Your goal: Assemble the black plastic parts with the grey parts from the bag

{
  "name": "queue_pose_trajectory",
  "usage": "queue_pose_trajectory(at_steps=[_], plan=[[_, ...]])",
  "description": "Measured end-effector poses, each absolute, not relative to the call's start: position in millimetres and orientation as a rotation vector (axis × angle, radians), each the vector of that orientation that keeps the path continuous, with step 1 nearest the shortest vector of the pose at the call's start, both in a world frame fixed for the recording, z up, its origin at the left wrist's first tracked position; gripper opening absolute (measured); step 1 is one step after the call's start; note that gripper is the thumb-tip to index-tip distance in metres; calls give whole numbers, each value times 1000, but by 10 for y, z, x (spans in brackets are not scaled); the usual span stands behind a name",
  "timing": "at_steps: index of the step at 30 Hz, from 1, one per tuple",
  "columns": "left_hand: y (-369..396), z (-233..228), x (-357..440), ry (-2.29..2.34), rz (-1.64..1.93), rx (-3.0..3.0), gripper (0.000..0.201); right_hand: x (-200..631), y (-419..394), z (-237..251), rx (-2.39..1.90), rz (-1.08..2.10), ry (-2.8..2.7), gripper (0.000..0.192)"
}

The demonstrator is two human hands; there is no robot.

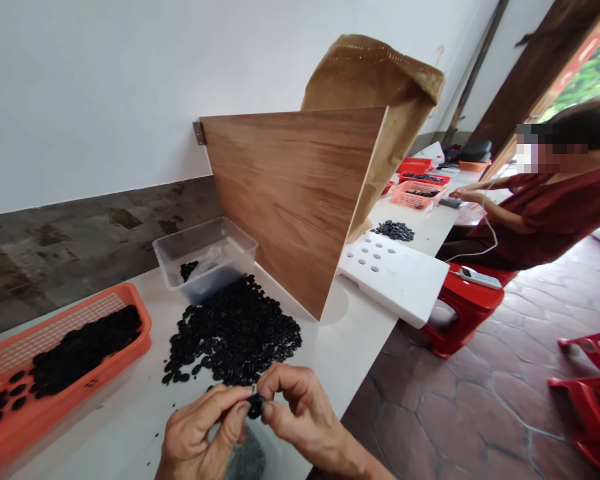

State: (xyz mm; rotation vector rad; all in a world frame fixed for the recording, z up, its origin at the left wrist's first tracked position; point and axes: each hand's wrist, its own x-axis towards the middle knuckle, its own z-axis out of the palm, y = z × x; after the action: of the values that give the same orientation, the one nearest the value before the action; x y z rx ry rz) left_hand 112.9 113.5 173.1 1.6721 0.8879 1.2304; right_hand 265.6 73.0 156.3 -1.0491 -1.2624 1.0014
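My left hand and my right hand meet at the table's near edge, both pinching one small black piece between their fingertips. Just beyond them lies a big heap of the same black pieces on the white table. An orange basket at the left holds more black pieces. A clear plastic box with a few pieces inside stands behind the heap. Under my hands sits a clear container with dark contents, mostly hidden.
An upright wooden divider panel stands right of the heap, with a brown sack behind it. Past it are a white foam block with holes, another small pile, orange baskets and a seated person. Red stools stand on the tiled floor.
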Motion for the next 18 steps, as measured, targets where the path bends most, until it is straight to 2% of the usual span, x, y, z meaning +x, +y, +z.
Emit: queue_pose_trajectory(at_steps=[2,5,12,18], plan=[[1166,1740,1105,865,1185,1706,10,2681,731,1588,-1093,885,-1381,10],[1164,1731,1088,949,1158,1666,10,2692,741,1607,-1099,871,-1416,11],[1117,1660,1085,1010,973,1375,26,2606,752,1565,-932,1362,-1032,36],[1088,1687,1125,978,1025,1323,27,2586,774,1513,-875,1392,-888,41]])
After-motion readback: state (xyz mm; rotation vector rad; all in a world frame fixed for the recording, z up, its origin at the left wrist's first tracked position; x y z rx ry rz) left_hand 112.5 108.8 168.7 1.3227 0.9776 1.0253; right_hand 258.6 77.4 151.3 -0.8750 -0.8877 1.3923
